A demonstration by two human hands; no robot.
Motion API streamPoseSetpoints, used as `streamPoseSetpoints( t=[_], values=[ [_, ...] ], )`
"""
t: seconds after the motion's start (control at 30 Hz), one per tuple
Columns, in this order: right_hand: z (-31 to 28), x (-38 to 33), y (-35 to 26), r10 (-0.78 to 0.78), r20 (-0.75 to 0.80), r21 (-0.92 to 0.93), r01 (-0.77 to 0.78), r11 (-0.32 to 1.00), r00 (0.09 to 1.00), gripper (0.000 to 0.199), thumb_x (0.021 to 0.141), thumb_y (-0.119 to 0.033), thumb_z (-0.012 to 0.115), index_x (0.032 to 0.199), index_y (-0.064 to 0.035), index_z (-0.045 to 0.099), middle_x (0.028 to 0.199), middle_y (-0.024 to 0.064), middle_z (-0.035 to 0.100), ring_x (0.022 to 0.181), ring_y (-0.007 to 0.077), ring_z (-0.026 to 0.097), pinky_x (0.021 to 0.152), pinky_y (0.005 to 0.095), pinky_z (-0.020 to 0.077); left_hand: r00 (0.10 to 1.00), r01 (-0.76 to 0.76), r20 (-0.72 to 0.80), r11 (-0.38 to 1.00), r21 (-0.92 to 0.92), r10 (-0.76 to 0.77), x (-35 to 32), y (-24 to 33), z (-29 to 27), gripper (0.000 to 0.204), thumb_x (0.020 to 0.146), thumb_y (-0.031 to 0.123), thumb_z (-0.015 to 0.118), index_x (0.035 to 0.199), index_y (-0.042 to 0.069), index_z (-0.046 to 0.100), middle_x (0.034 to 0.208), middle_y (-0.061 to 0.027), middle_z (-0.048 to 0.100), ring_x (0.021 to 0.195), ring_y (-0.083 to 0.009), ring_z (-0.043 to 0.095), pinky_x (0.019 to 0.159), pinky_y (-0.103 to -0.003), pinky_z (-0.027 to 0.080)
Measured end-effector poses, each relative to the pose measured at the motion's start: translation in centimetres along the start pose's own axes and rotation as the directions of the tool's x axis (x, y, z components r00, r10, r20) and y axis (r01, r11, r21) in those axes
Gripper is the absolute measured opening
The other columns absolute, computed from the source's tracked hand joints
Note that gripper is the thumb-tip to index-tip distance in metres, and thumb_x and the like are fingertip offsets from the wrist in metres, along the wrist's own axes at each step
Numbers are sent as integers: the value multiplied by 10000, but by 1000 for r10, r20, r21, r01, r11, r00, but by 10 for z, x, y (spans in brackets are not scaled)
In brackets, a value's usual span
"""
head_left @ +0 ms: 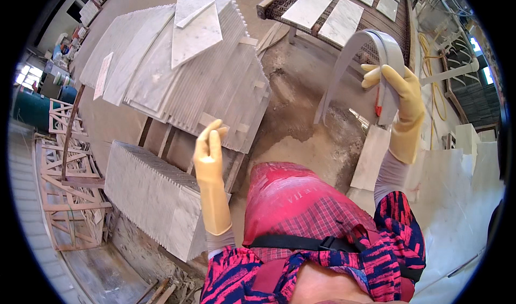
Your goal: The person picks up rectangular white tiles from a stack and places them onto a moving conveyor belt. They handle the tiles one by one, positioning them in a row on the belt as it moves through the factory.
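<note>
My right hand (403, 92), in a yellow rubber glove, is raised at the right and grips a grey flexible band (371, 40). The band bends over in a tall arch, one end hanging down beyond the hand. Below those fingers a small red piece (378, 110) shows against the band; its kind is unclear. My left hand (208, 145), gloved alike, is held up at the centre left with its fingers partly stretched and nothing visible in them. It appears in front of the stacked white-grey stone slabs (183, 100); whether it touches them I cannot tell.
A second slab stack (150, 196) stands lower left. Loose tiles (196, 24) lie on the larger stack. Several tiles rest on a conveyor (317, 27) at the back. Wooden crates (72, 186) line the left; a yellow hose (427, 62) hangs right. The floor (285, 148) looks wet.
</note>
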State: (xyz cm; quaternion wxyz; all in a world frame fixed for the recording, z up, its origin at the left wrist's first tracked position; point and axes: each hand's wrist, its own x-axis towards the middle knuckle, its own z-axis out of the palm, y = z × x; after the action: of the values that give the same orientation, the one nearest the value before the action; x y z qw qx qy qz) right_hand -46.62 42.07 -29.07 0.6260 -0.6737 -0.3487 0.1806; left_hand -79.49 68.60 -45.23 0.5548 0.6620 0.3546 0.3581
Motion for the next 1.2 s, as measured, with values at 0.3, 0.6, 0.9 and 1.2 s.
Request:
streamPoseSetpoints(
  t=[0.3,0.6,0.9,1.2],
  values=[
    [70,153,3,-4,130,18,1,1000,991,347,1005,-263,600,943,48,742,887,148,742,1045,251,686,961,373,510,688,-599,-105,644,476,718,112,40,-9,306,1024,47,573,1305,-74,588,1276,-191,669,1180,-301,647,1027,-395,508],
    [108,358,28,-52,377,70,28,997,925,384,964,-346,677,1028,26,744,955,136,771,855,204,755,798,299,578,635,-467,-32,417,780,771,220,54,12,334,1028,57,567,1335,-72,544,1310,-205,639,1211,-335,619,1067,-439,498],
    [171,527,35,-98,640,286,-117,951,762,390,960,-391,691,1011,-6,729,938,93,751,909,164,724,815,292,556,740,-217,-97,374,902,665,284,61,32,316,1051,56,523,1342,-66,515,1307,-214,634,1184,-332,641,1021,-409,542],
    [179,608,41,-45,591,285,-156,946,805,355,1000,-374,631,1004,-31,721,932,64,746,891,147,709,817,275,538,818,-25,-256,476,879,515,307,39,42,338,1069,75,472,1359,-90,524,1325,-222,618,1198,-342,624,1037,-422,511]
  ],
)
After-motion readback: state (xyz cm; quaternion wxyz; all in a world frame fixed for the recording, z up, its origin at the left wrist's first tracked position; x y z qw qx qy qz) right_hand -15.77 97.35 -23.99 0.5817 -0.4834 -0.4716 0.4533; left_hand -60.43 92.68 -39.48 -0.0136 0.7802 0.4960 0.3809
